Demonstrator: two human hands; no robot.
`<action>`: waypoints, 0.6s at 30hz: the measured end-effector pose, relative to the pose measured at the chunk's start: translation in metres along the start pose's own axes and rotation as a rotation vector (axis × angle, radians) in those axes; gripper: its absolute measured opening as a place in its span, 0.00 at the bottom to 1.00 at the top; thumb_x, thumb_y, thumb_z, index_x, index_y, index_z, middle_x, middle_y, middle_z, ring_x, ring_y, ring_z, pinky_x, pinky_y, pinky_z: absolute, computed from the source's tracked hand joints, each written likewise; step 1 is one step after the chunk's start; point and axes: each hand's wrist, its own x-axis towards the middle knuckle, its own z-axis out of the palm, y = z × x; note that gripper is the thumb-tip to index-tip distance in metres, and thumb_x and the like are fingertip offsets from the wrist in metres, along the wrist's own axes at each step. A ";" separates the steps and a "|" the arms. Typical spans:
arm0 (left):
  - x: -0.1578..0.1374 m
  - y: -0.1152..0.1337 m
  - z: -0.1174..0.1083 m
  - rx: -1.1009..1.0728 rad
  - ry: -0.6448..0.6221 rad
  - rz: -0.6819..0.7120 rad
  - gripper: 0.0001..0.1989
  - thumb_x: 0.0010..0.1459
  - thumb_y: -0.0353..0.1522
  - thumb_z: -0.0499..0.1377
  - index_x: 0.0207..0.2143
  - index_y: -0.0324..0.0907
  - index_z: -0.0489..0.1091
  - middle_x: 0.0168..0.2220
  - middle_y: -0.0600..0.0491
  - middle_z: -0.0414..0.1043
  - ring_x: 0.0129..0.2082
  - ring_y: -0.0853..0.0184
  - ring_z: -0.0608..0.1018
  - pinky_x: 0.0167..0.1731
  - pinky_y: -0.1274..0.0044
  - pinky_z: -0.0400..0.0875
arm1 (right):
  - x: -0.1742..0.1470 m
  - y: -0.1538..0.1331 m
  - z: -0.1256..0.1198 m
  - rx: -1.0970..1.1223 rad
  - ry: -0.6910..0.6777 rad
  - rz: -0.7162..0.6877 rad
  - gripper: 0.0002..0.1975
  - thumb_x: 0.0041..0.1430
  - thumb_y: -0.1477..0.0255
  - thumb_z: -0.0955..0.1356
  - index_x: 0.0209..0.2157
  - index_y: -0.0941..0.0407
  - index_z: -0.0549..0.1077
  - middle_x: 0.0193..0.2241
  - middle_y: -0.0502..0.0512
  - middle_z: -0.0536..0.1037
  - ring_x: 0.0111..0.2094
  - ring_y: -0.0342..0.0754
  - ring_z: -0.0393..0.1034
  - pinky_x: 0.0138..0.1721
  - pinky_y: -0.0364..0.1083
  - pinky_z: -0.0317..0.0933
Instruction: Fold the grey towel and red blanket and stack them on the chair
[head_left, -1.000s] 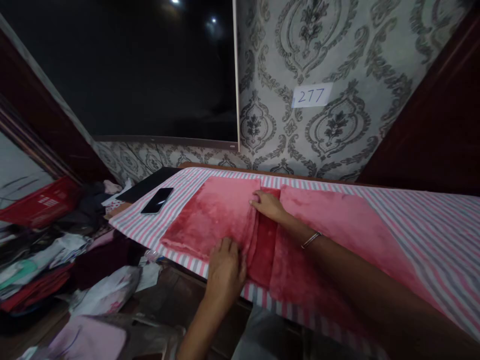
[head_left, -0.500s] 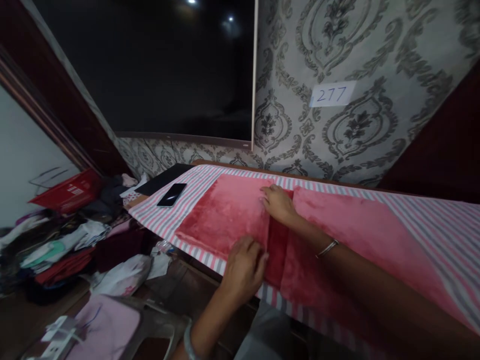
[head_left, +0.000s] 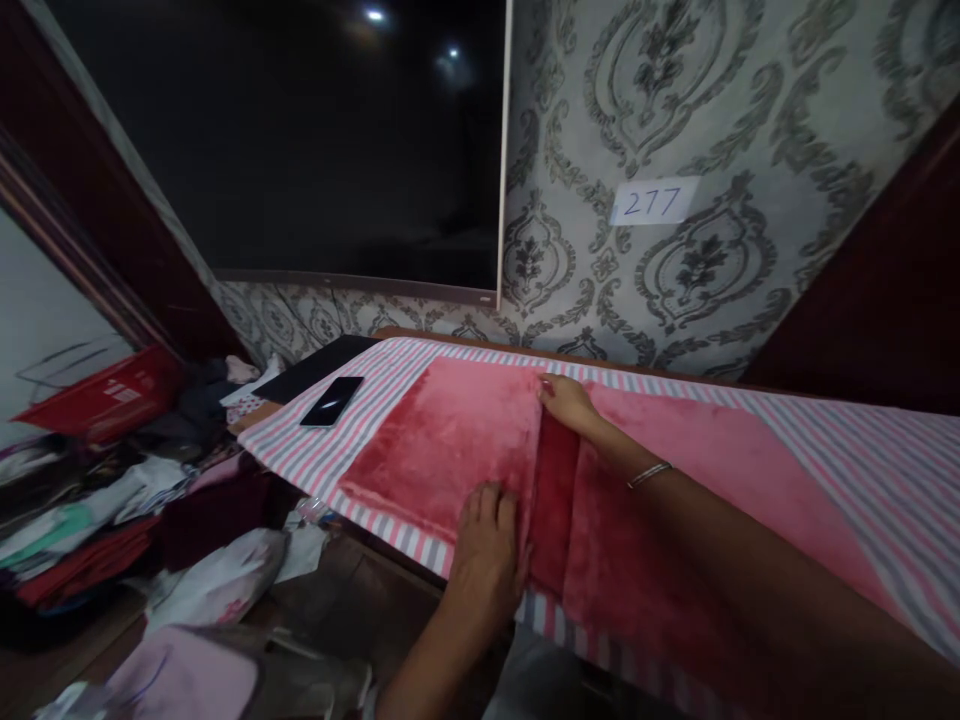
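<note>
A pink-to-red plush cloth point(head_left: 450, 420) lies folded over a striped cloth point(head_left: 862, 450), with a darker red strip between its left and right panels. My left hand point(head_left: 487, 545) rests on the near part of the left panel, fingers stretched out and its thumb beside the panel's right edge. At the far end of that same edge, my right hand point(head_left: 568, 402) has closed its fingers on the plush cloth. My right forearm crosses over the right panel and hides part of it.
A black phone point(head_left: 332, 401) lies on the striped cloth at the left. Behind the table are a large dark screen point(head_left: 300, 140) and a patterned wall with a paper point(head_left: 652, 202) marked 277. Piled clothes point(head_left: 90, 550), a red basket point(head_left: 105, 390) and a pink-topped stool point(head_left: 184, 670) stand left.
My right hand has gone from fingers laid over the panel's far edge to gripping it. My left hand has flattened on the near part. The view has shifted slightly.
</note>
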 end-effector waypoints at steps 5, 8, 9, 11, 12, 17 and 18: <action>0.001 -0.007 0.026 0.111 0.087 -0.008 0.13 0.55 0.26 0.57 0.44 0.39 0.71 0.45 0.42 0.71 0.46 0.53 0.75 0.45 0.61 0.74 | 0.023 0.012 -0.001 0.069 0.059 0.180 0.29 0.63 0.72 0.65 0.65 0.62 0.63 0.49 0.64 0.79 0.50 0.54 0.74 0.50 0.47 0.66; 0.003 -0.013 0.038 0.183 0.225 0.058 0.09 0.60 0.28 0.54 0.40 0.40 0.73 0.40 0.44 0.72 0.44 0.55 0.76 0.45 0.62 0.74 | 0.032 0.011 0.008 0.133 0.076 0.195 0.32 0.63 0.71 0.65 0.68 0.59 0.59 0.45 0.60 0.81 0.46 0.52 0.76 0.46 0.47 0.67; 0.004 -0.015 0.039 0.193 0.269 0.078 0.09 0.62 0.29 0.53 0.40 0.41 0.73 0.38 0.44 0.73 0.42 0.56 0.76 0.44 0.63 0.74 | 0.034 0.010 0.011 0.153 0.082 0.190 0.32 0.63 0.71 0.65 0.68 0.57 0.58 0.45 0.59 0.81 0.45 0.52 0.76 0.46 0.46 0.68; 0.007 -0.018 0.036 0.195 0.312 0.116 0.10 0.65 0.31 0.52 0.39 0.41 0.73 0.36 0.45 0.74 0.39 0.58 0.77 0.41 0.65 0.75 | 0.038 0.005 0.016 0.187 0.098 0.172 0.32 0.62 0.72 0.66 0.68 0.55 0.60 0.47 0.57 0.81 0.44 0.50 0.76 0.46 0.46 0.68; 0.008 -0.020 0.032 0.190 0.312 0.127 0.11 0.67 0.32 0.51 0.39 0.41 0.73 0.35 0.46 0.74 0.38 0.58 0.78 0.40 0.66 0.75 | 0.040 0.002 0.018 0.200 0.110 0.161 0.32 0.61 0.73 0.66 0.67 0.53 0.62 0.49 0.56 0.80 0.45 0.49 0.76 0.47 0.45 0.68; 0.009 -0.022 0.013 0.088 0.328 0.102 0.12 0.69 0.34 0.50 0.42 0.44 0.73 0.36 0.48 0.76 0.39 0.61 0.79 0.41 0.70 0.75 | 0.041 -0.006 0.021 0.203 0.184 0.119 0.29 0.58 0.80 0.62 0.61 0.51 0.69 0.55 0.53 0.76 0.54 0.47 0.71 0.54 0.44 0.64; 0.008 -0.021 0.012 0.062 0.321 0.096 0.12 0.69 0.34 0.50 0.42 0.45 0.73 0.36 0.48 0.76 0.39 0.61 0.79 0.42 0.70 0.75 | 0.039 -0.005 0.020 0.191 0.192 0.125 0.29 0.58 0.80 0.62 0.61 0.52 0.69 0.56 0.54 0.76 0.55 0.48 0.71 0.56 0.44 0.63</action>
